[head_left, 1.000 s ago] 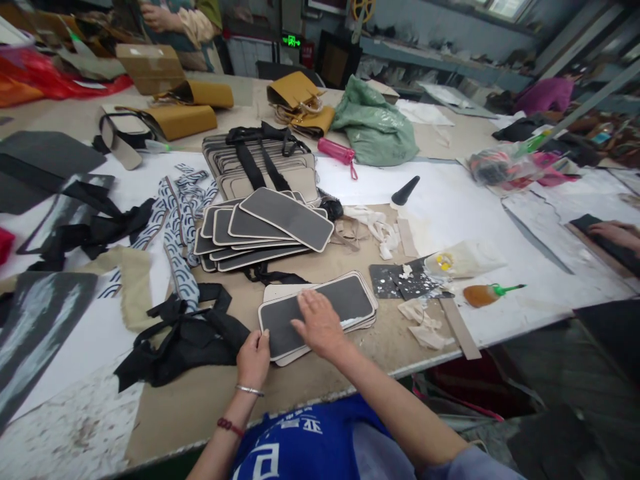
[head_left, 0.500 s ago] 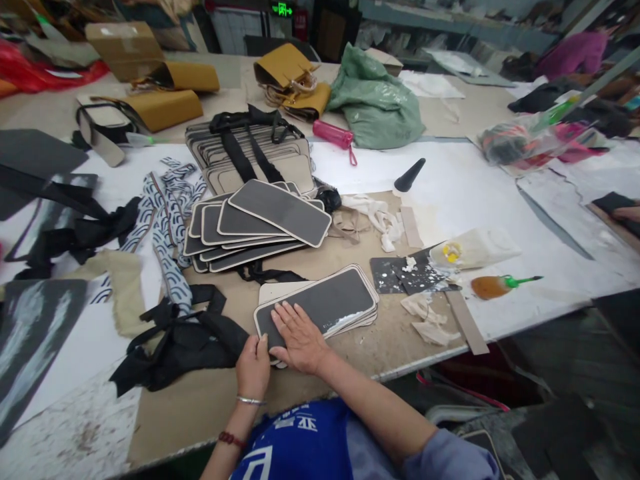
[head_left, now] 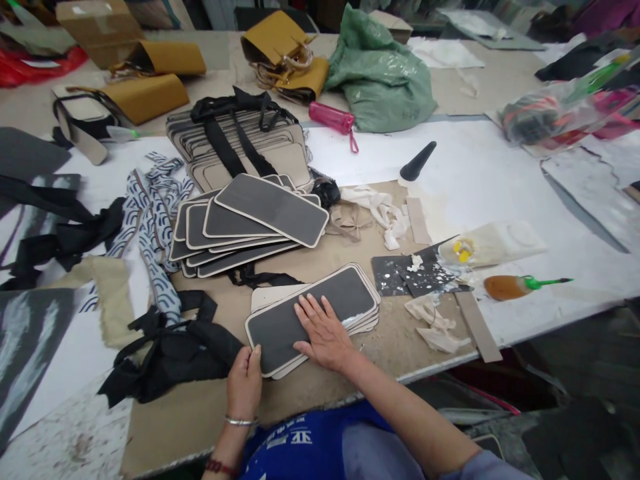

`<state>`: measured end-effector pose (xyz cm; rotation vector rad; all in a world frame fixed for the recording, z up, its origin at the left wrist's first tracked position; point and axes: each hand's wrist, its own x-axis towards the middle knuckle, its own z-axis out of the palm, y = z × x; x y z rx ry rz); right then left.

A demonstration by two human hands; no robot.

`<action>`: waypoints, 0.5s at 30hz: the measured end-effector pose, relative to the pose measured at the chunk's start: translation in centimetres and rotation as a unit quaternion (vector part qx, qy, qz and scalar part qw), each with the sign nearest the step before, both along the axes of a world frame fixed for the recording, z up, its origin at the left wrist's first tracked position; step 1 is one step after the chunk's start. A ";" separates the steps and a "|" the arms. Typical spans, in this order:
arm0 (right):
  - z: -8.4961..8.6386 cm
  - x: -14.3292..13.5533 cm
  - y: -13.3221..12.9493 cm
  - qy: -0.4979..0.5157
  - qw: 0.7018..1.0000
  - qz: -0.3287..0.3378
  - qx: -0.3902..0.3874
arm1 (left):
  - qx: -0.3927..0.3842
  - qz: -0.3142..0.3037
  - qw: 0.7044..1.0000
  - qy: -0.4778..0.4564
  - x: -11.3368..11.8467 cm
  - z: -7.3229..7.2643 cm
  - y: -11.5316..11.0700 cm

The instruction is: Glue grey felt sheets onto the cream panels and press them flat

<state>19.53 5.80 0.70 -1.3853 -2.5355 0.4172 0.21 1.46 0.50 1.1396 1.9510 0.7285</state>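
A dark grey panel with a pale rim (head_left: 285,333) lies on top of a small stack of similar pieces at the table's front. My right hand (head_left: 323,332) rests flat on its middle, fingers spread. At the panel's lower left corner, my left hand (head_left: 245,380) pinches the edge, thumb on top. Behind my hands, several loose grey panels (head_left: 273,207) lie fanned out, and beyond them stands a row of pale-edged pieces (head_left: 250,143) with black straps over it. A crumpled black strap bundle (head_left: 175,350) is left of my left hand.
To the right are a glue-spotted dark sheet (head_left: 395,275), an orange bottle with a green nozzle (head_left: 505,287) and a flat strip (head_left: 477,327). Further back lie a pink cylinder (head_left: 331,118), a black cone (head_left: 419,162), a green bag (head_left: 377,80) and mustard bags (head_left: 150,98). Patterned straps (head_left: 150,220) are left.
My right hand has slid to the right across the top panel, toward its middle. My left hand has stayed at the corner, now a little lower and further left. The view has shifted slightly.
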 end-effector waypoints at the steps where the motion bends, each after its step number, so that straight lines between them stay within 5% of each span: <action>1: 0.0 0.6 0.1 -0.004 1.000 -0.003 0.002 | -0.004 0.002 1.000 0.001 0.0 0.0 0.0; 15: -0.1 6.1 0.6 -0.103 0.992 -0.052 0.058 | 0.021 0.001 1.000 0.013 0.5 0.1 0.0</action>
